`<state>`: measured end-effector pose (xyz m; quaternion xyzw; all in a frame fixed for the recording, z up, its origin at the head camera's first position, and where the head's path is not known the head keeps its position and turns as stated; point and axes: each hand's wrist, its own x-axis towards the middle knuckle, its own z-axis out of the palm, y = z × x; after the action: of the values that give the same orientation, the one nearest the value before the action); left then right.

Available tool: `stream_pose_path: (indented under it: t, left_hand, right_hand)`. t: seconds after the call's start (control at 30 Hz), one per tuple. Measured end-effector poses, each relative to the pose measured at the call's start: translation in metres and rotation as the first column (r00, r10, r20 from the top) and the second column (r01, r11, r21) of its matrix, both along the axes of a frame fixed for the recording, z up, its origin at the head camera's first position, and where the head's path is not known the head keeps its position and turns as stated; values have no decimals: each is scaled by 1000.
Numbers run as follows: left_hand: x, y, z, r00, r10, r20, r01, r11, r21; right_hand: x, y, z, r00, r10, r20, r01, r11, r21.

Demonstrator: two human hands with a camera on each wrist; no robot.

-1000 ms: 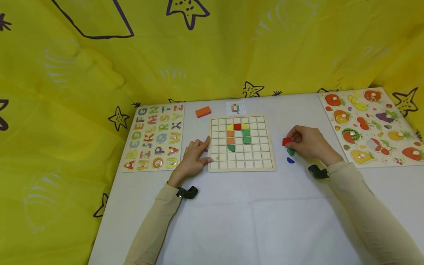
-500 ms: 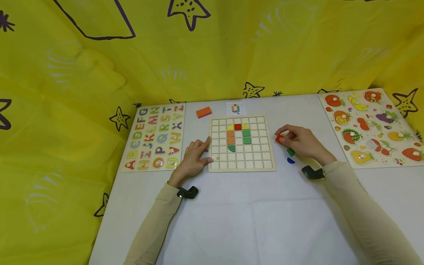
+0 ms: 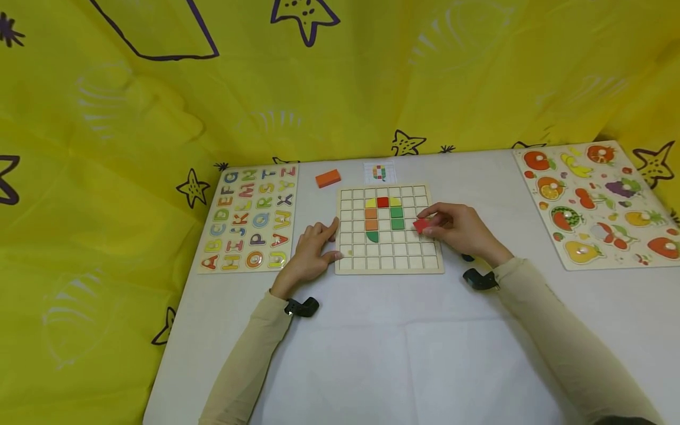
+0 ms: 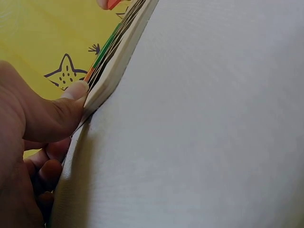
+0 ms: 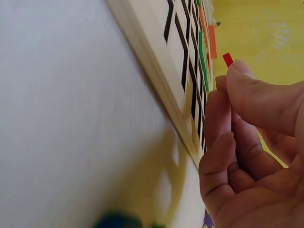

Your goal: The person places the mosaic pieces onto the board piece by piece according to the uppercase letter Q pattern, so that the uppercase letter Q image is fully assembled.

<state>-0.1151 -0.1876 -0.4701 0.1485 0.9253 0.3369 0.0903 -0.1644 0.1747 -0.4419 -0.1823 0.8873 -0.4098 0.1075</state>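
A wooden grid board [image 3: 389,264] lies flat on the table, bearing yellow, red, orange and green tiles [image 3: 397,224]. My left hand [image 3: 310,254] rests at its left side, the thumb [image 4: 66,107] touching the edge near the front corner. Between thumb and fingertips, my right hand [image 3: 459,230] pinches a red square tile [image 3: 421,225]. That tile is above the right part of the board, and shows as a thin red edge [image 5: 228,59] in the right wrist view. A blue piece [image 3: 467,258] lies under my right wrist, mostly hidden.
Behind the board lie a small pattern card [image 3: 379,173] and an orange block [image 3: 327,178]. An alphabet puzzle [image 3: 249,218] stands to the left, a fruit puzzle [image 3: 600,203] to the right. A yellow printed cloth [image 3: 340,88] hangs behind the table.
My right hand has carried the red tile leftward from beside the green and blue pieces to above the board. My left hand has stayed at the board's edge.
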Motion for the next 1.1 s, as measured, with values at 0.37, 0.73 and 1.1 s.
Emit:
stream_pose_path:
  t: [0.37, 0.73, 1.1]
  left_hand:
    - [0, 0, 0, 1000, 2, -5, -2, 1000, -2]
    - [-1, -1, -1, 1000, 4, 1, -4, 1000, -5]
    - [-1, -1, -2, 1000, 2, -3, -2, 1000, -1]
  right_hand:
    - [1, -26, -7, 999, 49, 17, -49, 998, -45]
    - [3, -46, -8, 999, 53, 8, -53, 998, -42]
    - [1, -59, -11, 998, 58, 5, -58, 997, 40]
